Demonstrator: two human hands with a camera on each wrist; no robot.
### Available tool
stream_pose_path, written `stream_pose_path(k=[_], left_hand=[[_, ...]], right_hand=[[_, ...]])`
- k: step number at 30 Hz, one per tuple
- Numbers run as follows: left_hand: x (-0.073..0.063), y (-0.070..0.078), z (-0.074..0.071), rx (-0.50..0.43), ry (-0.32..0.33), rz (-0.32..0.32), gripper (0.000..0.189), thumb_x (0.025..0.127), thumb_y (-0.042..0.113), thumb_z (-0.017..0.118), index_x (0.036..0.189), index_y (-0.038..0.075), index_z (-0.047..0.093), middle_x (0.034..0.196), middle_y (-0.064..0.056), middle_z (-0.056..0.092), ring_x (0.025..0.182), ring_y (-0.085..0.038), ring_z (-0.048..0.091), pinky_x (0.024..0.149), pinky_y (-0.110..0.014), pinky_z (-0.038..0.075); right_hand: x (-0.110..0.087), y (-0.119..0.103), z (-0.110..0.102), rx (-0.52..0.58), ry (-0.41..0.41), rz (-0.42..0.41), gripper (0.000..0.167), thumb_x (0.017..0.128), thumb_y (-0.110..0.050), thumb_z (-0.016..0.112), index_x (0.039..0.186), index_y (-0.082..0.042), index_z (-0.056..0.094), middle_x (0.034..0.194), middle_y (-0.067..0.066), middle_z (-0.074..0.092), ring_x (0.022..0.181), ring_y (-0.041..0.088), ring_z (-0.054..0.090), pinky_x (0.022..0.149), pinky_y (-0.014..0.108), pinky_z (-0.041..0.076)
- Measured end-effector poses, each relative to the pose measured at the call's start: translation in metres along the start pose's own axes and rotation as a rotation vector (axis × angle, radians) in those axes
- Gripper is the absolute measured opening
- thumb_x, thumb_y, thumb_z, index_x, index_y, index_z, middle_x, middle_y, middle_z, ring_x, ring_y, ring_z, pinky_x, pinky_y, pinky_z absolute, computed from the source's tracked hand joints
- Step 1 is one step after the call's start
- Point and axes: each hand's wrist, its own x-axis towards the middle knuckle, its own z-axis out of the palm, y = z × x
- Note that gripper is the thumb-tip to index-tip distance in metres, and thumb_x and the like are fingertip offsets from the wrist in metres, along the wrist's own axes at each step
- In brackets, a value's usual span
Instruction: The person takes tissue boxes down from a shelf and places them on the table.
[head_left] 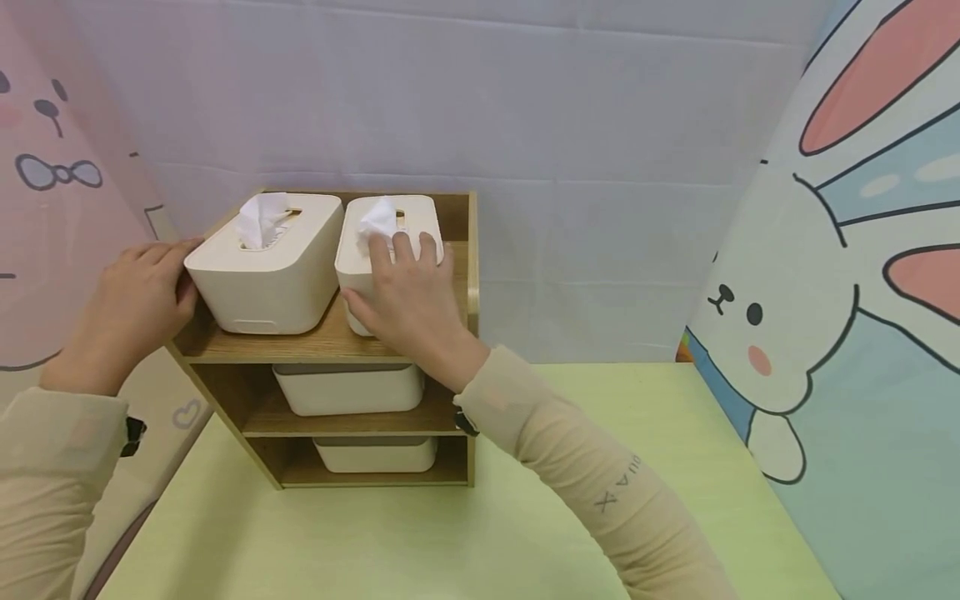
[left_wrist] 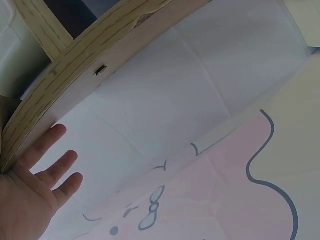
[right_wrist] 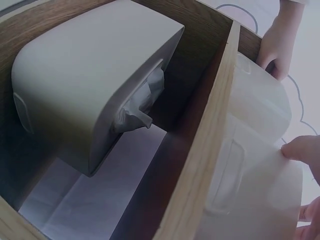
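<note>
A small white tissue box [head_left: 356,279] stands on the top tier of a wooden shelf [head_left: 262,346], a tissue sticking up from its slot. My right hand [head_left: 412,300] grips this box from the front right, fingers over its lid and thumb at its front left. Left of it is a larger white tissue box [head_left: 255,296]. My left hand [head_left: 138,287] holds the shelf's upper left side, close to the larger box. In the left wrist view, three fingers lie along the outside of the side panel [left_wrist: 75,75]; the thumb is hidden there.
Another white tissue box [head_left: 352,393] sits in the middle tier, and one more white box [head_left: 378,457] in the bottom tier. The shelf stands on a light green table [head_left: 600,433], against a pale cloth wall [head_left: 600,167]. A rabbit-printed sheet [head_left: 772,333] hangs at the right.
</note>
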Motion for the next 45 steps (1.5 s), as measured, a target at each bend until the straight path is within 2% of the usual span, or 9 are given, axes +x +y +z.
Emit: stream_pose_path(k=[5,9,12,18,25,29,34,39,45], left_hand=[[0.001,-0.003,0.003,0.004,0.014,0.008,0.044,0.085,0.004,0.046,0.128,-0.007,0.044,0.115,-0.033,0.051,0.106,-0.049,0.042,0.09,-0.063,0.032],[0.002,-0.005,0.006,0.005,0.027,0.018,0.043,0.085,0.004,0.046,0.126,-0.008,0.045,0.114,-0.033,0.052,0.105,-0.049,0.043,0.09,-0.063,0.033],[0.003,-0.006,0.007,0.005,0.021,0.014,0.043,0.085,0.004,0.046,0.127,-0.008,0.044,0.115,-0.033,0.051,0.105,-0.048,0.043,0.091,-0.063,0.033],[0.002,-0.007,0.007,0.007,0.018,0.01,0.044,0.086,0.005,0.046,0.128,-0.007,0.044,0.117,-0.032,0.052,0.106,-0.048,0.043,0.091,-0.063,0.033],[0.002,-0.006,0.01,0.015,0.073,0.054,0.043,0.083,0.004,0.047,0.124,-0.01,0.047,0.115,-0.031,0.054,0.104,-0.046,0.046,0.094,-0.059,0.034],[0.003,-0.006,0.01,0.013,0.09,0.064,0.042,0.083,0.004,0.047,0.123,-0.01,0.048,0.113,-0.031,0.054,0.104,-0.046,0.046,0.093,-0.059,0.035],[0.003,-0.006,0.01,0.007,0.079,0.059,0.042,0.083,0.003,0.048,0.122,-0.01,0.048,0.115,-0.03,0.054,0.104,-0.046,0.046,0.092,-0.059,0.036],[0.002,-0.007,0.009,0.006,0.073,0.054,0.042,0.083,0.003,0.049,0.123,-0.01,0.048,0.116,-0.031,0.054,0.105,-0.047,0.046,0.091,-0.06,0.036],[0.001,-0.006,0.01,-0.001,0.07,0.048,0.042,0.084,0.004,0.047,0.124,-0.009,0.048,0.116,-0.03,0.054,0.105,-0.047,0.046,0.091,-0.061,0.035]], right_hand=[[0.0,0.001,-0.001,0.0,-0.048,0.04,0.059,0.082,-0.056,0.047,0.126,-0.017,0.043,0.116,0.006,0.056,0.114,0.034,0.048,0.094,0.053,0.039],[0.001,-0.001,0.002,-0.006,-0.064,0.058,0.063,0.083,-0.06,0.046,0.13,-0.019,0.039,0.121,0.007,0.054,0.118,0.036,0.045,0.096,0.055,0.037],[0.002,-0.004,0.007,-0.024,-0.035,0.074,0.066,0.082,-0.065,0.044,0.13,-0.02,0.04,0.122,0.008,0.053,0.118,0.037,0.045,0.095,0.056,0.037],[0.005,-0.01,0.017,-0.06,0.079,0.101,0.069,0.077,-0.069,0.047,0.123,-0.019,0.046,0.115,0.007,0.057,0.112,0.037,0.048,0.091,0.056,0.037],[0.004,-0.01,0.023,-0.05,0.129,0.12,0.066,0.075,-0.068,0.051,0.121,-0.02,0.05,0.111,0.005,0.059,0.112,0.035,0.049,0.088,0.053,0.039],[0.004,-0.009,0.026,-0.06,0.166,0.1,0.065,0.074,-0.068,0.052,0.116,-0.018,0.053,0.109,0.006,0.06,0.11,0.035,0.05,0.085,0.052,0.04],[0.003,-0.007,0.025,-0.059,0.155,0.078,0.069,0.07,-0.07,0.055,0.116,-0.018,0.052,0.11,0.006,0.058,0.11,0.034,0.049,0.082,0.05,0.04],[0.003,-0.007,0.022,0.006,0.139,0.07,0.066,0.07,-0.065,0.06,0.115,-0.017,0.052,0.109,0.007,0.057,0.109,0.034,0.047,0.08,0.05,0.039],[0.003,-0.006,0.021,0.027,0.134,0.065,0.066,0.071,-0.065,0.06,0.114,-0.016,0.053,0.108,0.008,0.057,0.109,0.032,0.046,0.079,0.048,0.038]])
